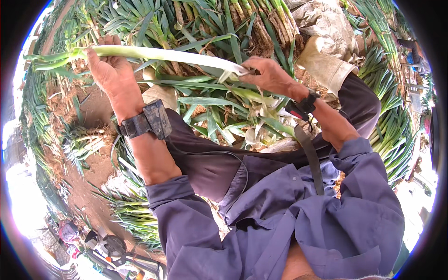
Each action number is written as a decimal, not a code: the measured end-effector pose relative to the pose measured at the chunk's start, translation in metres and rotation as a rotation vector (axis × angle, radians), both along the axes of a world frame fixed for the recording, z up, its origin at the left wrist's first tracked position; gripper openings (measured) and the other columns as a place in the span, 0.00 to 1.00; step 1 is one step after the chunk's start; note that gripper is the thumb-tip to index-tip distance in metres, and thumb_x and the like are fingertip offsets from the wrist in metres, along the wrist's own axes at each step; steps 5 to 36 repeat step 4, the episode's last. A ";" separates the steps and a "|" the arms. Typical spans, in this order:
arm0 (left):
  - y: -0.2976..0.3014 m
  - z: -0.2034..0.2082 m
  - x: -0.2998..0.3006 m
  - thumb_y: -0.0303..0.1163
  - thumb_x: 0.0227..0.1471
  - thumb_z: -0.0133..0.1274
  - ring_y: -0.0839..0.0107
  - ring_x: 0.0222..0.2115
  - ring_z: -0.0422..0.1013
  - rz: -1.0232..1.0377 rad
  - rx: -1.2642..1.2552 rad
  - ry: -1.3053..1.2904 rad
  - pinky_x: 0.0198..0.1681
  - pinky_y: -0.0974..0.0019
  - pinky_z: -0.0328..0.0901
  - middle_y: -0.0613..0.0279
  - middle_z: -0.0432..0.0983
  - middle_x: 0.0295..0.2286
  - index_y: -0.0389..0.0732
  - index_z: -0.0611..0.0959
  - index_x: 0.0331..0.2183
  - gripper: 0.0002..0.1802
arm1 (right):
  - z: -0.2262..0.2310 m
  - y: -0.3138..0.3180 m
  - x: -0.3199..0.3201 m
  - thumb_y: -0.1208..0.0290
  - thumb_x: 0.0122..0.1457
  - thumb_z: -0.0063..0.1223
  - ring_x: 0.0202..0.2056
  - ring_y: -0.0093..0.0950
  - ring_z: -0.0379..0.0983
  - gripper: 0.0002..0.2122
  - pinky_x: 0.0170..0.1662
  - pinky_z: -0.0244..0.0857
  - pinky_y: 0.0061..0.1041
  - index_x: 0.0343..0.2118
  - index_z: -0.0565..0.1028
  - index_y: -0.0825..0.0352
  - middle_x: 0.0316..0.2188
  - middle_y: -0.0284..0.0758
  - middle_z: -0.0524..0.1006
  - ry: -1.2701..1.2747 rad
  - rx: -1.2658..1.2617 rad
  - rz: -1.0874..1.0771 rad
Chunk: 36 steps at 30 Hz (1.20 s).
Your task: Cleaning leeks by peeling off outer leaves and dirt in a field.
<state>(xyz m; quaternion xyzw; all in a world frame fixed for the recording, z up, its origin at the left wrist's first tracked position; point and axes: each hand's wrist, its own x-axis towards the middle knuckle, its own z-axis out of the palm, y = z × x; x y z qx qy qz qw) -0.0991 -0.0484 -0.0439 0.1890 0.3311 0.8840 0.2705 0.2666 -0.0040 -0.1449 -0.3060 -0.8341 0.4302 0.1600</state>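
A long peeled leek [172, 55], white along the shaft and green at the leaf end, stretches across in front of me between both hands. My left hand [110, 67] is closed around it near the green leaves. At the white root end, my right hand [267, 74] pinches the leek with thumb and fingers; a thin loose strip of skin hangs beside those fingertips. Below the leek, between my legs, lies a heap of stripped green leaves and pale peelings [219, 109].
Unpeeled leeks with earthy roots [261, 28] are piled just beyond my hands. More leeks [389, 116] lie to the right, and a bundle [135, 214] rests at the lower left on brown soil [88, 186]. A crumpled pale sack [326, 23] sits at the far right.
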 end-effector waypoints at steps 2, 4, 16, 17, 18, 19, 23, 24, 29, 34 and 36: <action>0.000 0.004 0.016 0.35 0.68 0.42 0.51 0.42 0.73 0.129 -0.193 -0.125 0.55 0.44 0.72 0.44 0.71 0.38 0.24 0.68 0.42 0.18 | 0.025 0.000 -0.012 0.69 0.57 0.63 0.40 0.27 0.77 0.15 0.40 0.70 0.28 0.46 0.79 0.68 0.40 0.37 0.78 0.050 0.037 0.022; 0.005 -0.007 0.016 0.36 0.67 0.43 0.53 0.41 0.74 0.037 -0.179 -0.213 0.49 0.49 0.76 0.40 0.69 0.42 0.26 0.62 0.53 0.23 | 0.040 0.003 -0.024 0.64 0.61 0.62 0.41 0.26 0.77 0.16 0.43 0.73 0.25 0.48 0.79 0.66 0.49 0.37 0.75 0.270 -0.255 -0.001; 0.005 -0.007 0.016 0.36 0.67 0.43 0.53 0.41 0.74 0.037 -0.179 -0.213 0.49 0.49 0.76 0.40 0.69 0.42 0.26 0.62 0.53 0.23 | 0.040 0.003 -0.024 0.64 0.61 0.62 0.41 0.26 0.77 0.16 0.43 0.73 0.25 0.48 0.79 0.66 0.49 0.37 0.75 0.270 -0.255 -0.001; 0.005 -0.007 0.016 0.36 0.67 0.43 0.53 0.41 0.74 0.037 -0.179 -0.213 0.49 0.49 0.76 0.40 0.69 0.42 0.26 0.62 0.53 0.23 | 0.040 0.003 -0.024 0.64 0.61 0.62 0.41 0.26 0.77 0.16 0.43 0.73 0.25 0.48 0.79 0.66 0.49 0.37 0.75 0.270 -0.255 -0.001; 0.005 -0.007 0.016 0.36 0.67 0.43 0.53 0.41 0.74 0.037 -0.179 -0.213 0.49 0.49 0.76 0.40 0.69 0.42 0.26 0.62 0.53 0.23 | 0.040 0.003 -0.024 0.64 0.61 0.62 0.41 0.26 0.77 0.16 0.43 0.73 0.25 0.48 0.79 0.66 0.49 0.37 0.75 0.270 -0.255 -0.001; 0.005 -0.007 0.016 0.36 0.67 0.43 0.53 0.41 0.74 0.037 -0.179 -0.213 0.49 0.49 0.76 0.40 0.69 0.42 0.26 0.62 0.53 0.23 | 0.040 0.003 -0.024 0.64 0.61 0.62 0.41 0.26 0.77 0.16 0.43 0.73 0.25 0.48 0.79 0.66 0.49 0.37 0.75 0.270 -0.255 -0.001; 0.005 -0.007 0.016 0.36 0.67 0.43 0.53 0.41 0.74 0.037 -0.179 -0.213 0.49 0.49 0.76 0.40 0.69 0.42 0.26 0.62 0.53 0.23 | 0.040 0.003 -0.024 0.64 0.61 0.62 0.41 0.26 0.77 0.16 0.43 0.73 0.25 0.48 0.79 0.66 0.49 0.37 0.75 0.270 -0.255 -0.001; 0.005 -0.007 0.016 0.36 0.67 0.43 0.53 0.41 0.74 0.037 -0.179 -0.213 0.49 0.49 0.76 0.40 0.69 0.42 0.26 0.62 0.53 0.23 | 0.040 0.003 -0.024 0.64 0.61 0.62 0.41 0.26 0.77 0.16 0.43 0.73 0.25 0.48 0.79 0.66 0.49 0.37 0.75 0.270 -0.255 -0.001; 0.005 -0.007 0.016 0.36 0.67 0.43 0.53 0.41 0.74 0.037 -0.179 -0.213 0.49 0.49 0.76 0.40 0.69 0.42 0.26 0.62 0.53 0.23 | 0.040 0.003 -0.024 0.64 0.61 0.62 0.41 0.26 0.77 0.16 0.43 0.73 0.25 0.48 0.79 0.66 0.49 0.37 0.75 0.270 -0.255 -0.001; 0.005 -0.007 0.016 0.36 0.67 0.43 0.53 0.41 0.74 0.037 -0.179 -0.213 0.49 0.49 0.76 0.40 0.69 0.42 0.26 0.62 0.53 0.23 | 0.040 0.003 -0.024 0.64 0.61 0.62 0.41 0.26 0.77 0.16 0.43 0.73 0.25 0.48 0.79 0.66 0.49 0.37 0.75 0.270 -0.255 -0.001; 0.005 -0.007 0.016 0.36 0.67 0.43 0.53 0.41 0.74 0.037 -0.179 -0.213 0.49 0.49 0.76 0.40 0.69 0.42 0.26 0.62 0.53 0.23 | 0.040 0.003 -0.024 0.64 0.61 0.62 0.41 0.26 0.77 0.16 0.43 0.73 0.25 0.48 0.79 0.66 0.49 0.37 0.75 0.270 -0.255 -0.001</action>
